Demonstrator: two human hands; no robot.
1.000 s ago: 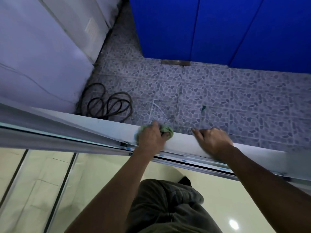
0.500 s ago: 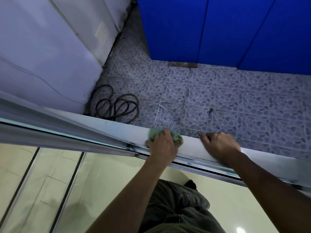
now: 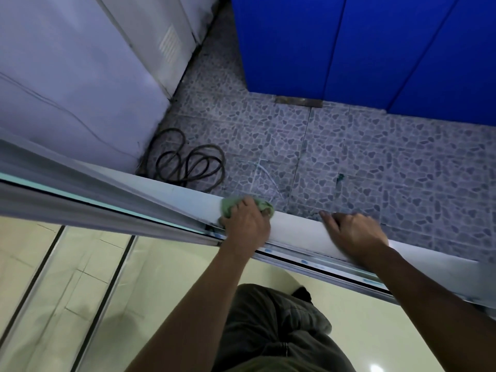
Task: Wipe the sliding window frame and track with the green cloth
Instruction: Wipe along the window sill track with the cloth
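A crumpled green cloth [image 3: 228,206] lies pressed on the white sill of the window frame [image 3: 295,226], with my left hand [image 3: 245,224] shut on it from above. The cloth sticks out on both sides of the knuckles. Just below the hand runs the metal track [image 3: 316,260], slanting down to the right, and the sliding sash [image 3: 80,194] meets it from the left. My right hand [image 3: 354,233] rests flat on the sill further right, fingers spread, holding nothing.
Beyond the sill lies a pebble-pattern tiled floor [image 3: 375,162] with a coiled black hose [image 3: 188,165] near a white wall [image 3: 67,89]. Blue panels [image 3: 375,44] stand at the back. Below are my trouser leg [image 3: 276,326] and cream floor tiles.
The left hand has slid the cloth slightly left along the sill toward the sash. The right hand stays planted on the sill. The view has shifted a little.
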